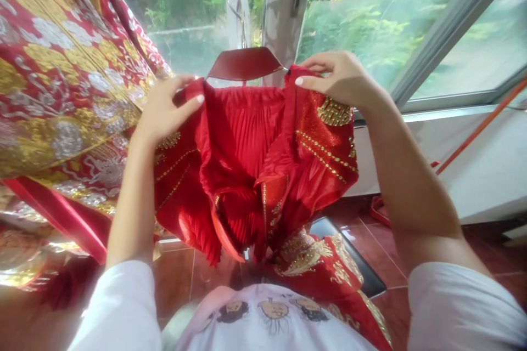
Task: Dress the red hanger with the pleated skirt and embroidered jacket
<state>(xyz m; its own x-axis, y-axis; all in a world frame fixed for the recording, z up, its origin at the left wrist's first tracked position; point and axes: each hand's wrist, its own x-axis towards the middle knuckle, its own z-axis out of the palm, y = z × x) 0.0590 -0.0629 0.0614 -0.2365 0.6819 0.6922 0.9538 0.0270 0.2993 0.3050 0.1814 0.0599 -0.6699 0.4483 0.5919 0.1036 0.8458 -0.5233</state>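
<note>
A red garment (251, 170) with gold embroidery and a pleated red lining hangs in front of me on a dark red wooden hanger (244, 63). My left hand (164, 107) grips the garment's top edge at the hanger's left end, fingers closed on the cloth. At the hanger's right end my right hand (335, 78) pinches the top edge of the cloth. The hanger's metal hook (234, 0) rises to the window frame. The garment's lower part falls to the floor by my knees.
A large red, gold and silver embroidered robe (61, 82) hangs at the left, close to my left arm. The window (370, 16) shows green trees behind. A red tiled floor (387, 241) lies below, with an orange cord (477, 131) at the right and a dark flat object (362, 269).
</note>
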